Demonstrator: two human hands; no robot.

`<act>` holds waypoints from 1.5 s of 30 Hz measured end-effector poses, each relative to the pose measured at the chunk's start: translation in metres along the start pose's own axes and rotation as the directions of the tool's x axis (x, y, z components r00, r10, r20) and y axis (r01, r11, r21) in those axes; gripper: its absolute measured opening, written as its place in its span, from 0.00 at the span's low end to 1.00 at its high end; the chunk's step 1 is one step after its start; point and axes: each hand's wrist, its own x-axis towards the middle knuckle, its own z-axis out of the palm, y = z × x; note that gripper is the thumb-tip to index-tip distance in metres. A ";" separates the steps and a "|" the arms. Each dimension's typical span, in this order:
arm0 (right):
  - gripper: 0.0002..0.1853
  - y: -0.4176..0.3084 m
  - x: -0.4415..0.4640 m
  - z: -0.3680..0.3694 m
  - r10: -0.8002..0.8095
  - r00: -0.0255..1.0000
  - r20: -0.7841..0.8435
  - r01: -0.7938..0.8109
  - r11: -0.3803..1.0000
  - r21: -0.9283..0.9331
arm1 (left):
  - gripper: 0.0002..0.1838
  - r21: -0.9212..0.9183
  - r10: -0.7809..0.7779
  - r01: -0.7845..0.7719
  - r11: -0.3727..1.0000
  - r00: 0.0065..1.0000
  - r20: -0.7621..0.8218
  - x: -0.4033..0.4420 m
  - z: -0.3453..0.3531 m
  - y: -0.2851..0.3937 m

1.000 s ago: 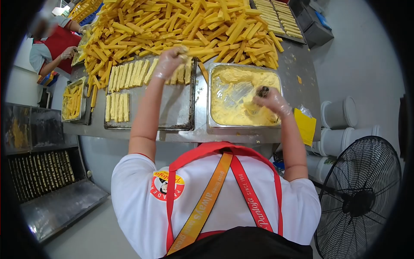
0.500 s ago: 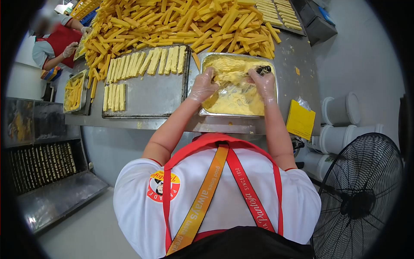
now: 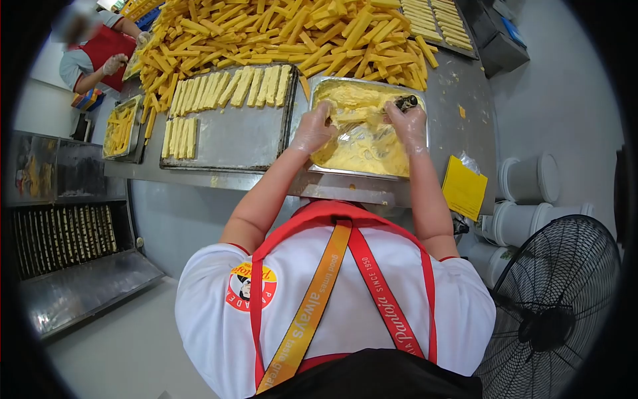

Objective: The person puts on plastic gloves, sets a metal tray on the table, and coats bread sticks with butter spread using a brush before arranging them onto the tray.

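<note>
Both hands wear clear gloves and work over a metal pan (image 3: 417, 166) of pale yellow cream (image 3: 359, 149). My left hand (image 3: 314, 130), at the pan's left side, is closed on one end of a cream-coated stick (image 3: 352, 117). On the right, my right hand (image 3: 407, 125) is closed round a tool with a dark handle (image 3: 406, 102); its working end is hidden near the cream and the stick. Left of the pan lies a dark-rimmed baking tray (image 3: 232, 143) with a row of coated sticks (image 3: 226, 88) along its back and a shorter group (image 3: 179, 138) at its left.
A large heap of yellow sticks (image 3: 279, 40) covers the table's back. Another tray of coated sticks (image 3: 442, 23) is at back right. A small pan (image 3: 118, 133) stands left, near a co-worker (image 3: 100, 53). A yellow packet (image 3: 464, 188) hangs at the table edge; a fan (image 3: 546, 326) stands right.
My left hand has come down from above the baking tray to the cream pan. My right hand has moved slightly up and left within the pan, beside the stick.
</note>
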 end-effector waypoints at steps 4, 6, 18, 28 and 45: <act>0.11 -0.024 -0.032 0.017 -0.056 0.997 0.060 0.031 0.936 0.352 | 0.18 -0.109 -0.162 0.163 0.981 0.987 0.018 0.005 -0.009 0.019; 0.11 0.006 -0.016 0.016 -0.082 0.997 -0.011 0.083 0.990 0.110 | 0.17 -0.174 -0.216 0.220 0.960 0.976 0.037 0.006 -0.010 0.018; 0.14 0.030 0.004 -0.001 0.063 0.996 0.058 -0.057 0.994 -0.089 | 0.16 -0.070 -0.248 0.244 0.967 0.967 -0.056 -0.021 -0.039 0.019; 0.12 0.017 -0.012 0.008 -0.007 1.000 -0.013 0.007 1.000 0.029 | 0.11 0.103 -0.227 0.482 0.870 0.578 -0.784 -0.124 -0.168 -0.173; 0.09 0.005 -0.003 0.007 0.059 0.996 0.065 -0.056 0.997 -0.047 | 0.24 0.513 -0.010 0.539 0.669 0.696 -0.718 -0.085 -0.215 -0.120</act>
